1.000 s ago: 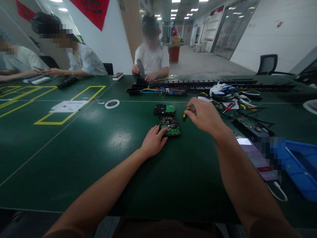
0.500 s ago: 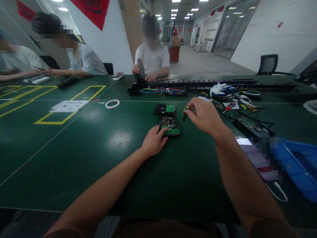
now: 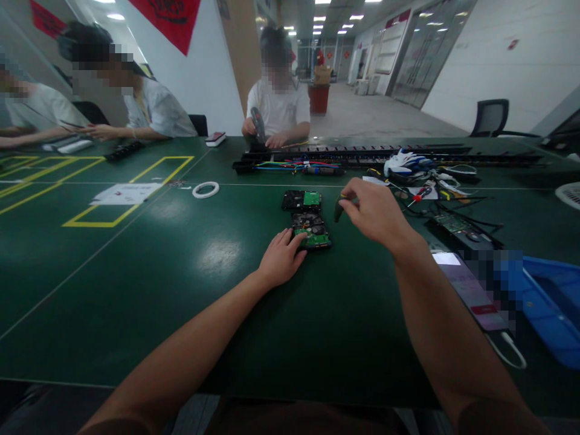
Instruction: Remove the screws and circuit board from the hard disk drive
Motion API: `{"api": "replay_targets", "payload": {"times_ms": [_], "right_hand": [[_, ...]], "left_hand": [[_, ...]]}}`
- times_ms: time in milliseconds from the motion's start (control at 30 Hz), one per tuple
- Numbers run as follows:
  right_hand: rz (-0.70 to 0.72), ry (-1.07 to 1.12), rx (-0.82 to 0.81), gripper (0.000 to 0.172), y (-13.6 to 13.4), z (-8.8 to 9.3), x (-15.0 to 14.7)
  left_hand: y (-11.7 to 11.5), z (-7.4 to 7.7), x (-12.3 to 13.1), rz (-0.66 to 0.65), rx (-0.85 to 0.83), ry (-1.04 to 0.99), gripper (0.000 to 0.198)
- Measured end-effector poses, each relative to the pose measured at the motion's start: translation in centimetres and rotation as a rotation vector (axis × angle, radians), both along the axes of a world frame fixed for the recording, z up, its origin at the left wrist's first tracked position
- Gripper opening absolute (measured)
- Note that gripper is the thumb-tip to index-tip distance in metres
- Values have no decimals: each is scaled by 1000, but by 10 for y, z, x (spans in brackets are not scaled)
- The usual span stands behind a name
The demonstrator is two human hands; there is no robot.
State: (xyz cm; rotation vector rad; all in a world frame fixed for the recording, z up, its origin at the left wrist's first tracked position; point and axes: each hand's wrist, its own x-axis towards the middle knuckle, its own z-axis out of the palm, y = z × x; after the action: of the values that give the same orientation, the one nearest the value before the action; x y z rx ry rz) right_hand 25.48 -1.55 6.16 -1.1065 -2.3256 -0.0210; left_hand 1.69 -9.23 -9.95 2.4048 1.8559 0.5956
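My left hand (image 3: 281, 258) rests against the left side of a hard drive (image 3: 316, 225), steadying it on the table. Its fingers are slightly bent, and one fingertip lies over the green circuit board (image 3: 319, 241) at the drive's near end. To the right and a little above the table, my right hand (image 3: 374, 208) pinches a small dark green and yellow object (image 3: 338, 209) that points downward, apart from the drive. My fingers cover its upper part, so its kind is unclear. A second hard drive (image 3: 295, 200) with a green board lies just beyond the first.
A white tape roll (image 3: 205, 190) lies to the left. Long black rails (image 3: 362, 158) and wires stretch across the back, where a person (image 3: 278, 106) holds a tool. Gloves (image 3: 405, 163), a red screwdriver (image 3: 421, 194), a phone (image 3: 475, 296) and a blue tray (image 3: 553, 314) are at right.
My right hand has turned the small object slightly, so less of its yellow shows. My left hand and both hard drives stay in place.
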Motion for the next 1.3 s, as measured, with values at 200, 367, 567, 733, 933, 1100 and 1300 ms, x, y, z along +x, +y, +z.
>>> {"api": "replay_targets", "payload": {"times_ms": [200,367,567,733,933,1100,1300], "right_hand": [[19,-4,3,7,-3,2,-1],[8,-16,7,11,0,0,0],[42,19,0,12,1,0,0],[67,31,-8,16,-1,1,0],[75,43,-7,11,0,2,1],[59,35,-21,18,1,0,1],[77,-22,9,25,1,0,3]], "left_hand": [[1,-3,0,-4,11,-8,51],[1,-2,-1,-9,11,-15,51],[1,-1,0,-3,6,2,51],[0,1,1,-5,2,-1,51],[0,0,0,-5,-4,-3,51],[0,-1,0,-7,3,-13,51],[-1,0,0,-3,0,-13,51]]}}
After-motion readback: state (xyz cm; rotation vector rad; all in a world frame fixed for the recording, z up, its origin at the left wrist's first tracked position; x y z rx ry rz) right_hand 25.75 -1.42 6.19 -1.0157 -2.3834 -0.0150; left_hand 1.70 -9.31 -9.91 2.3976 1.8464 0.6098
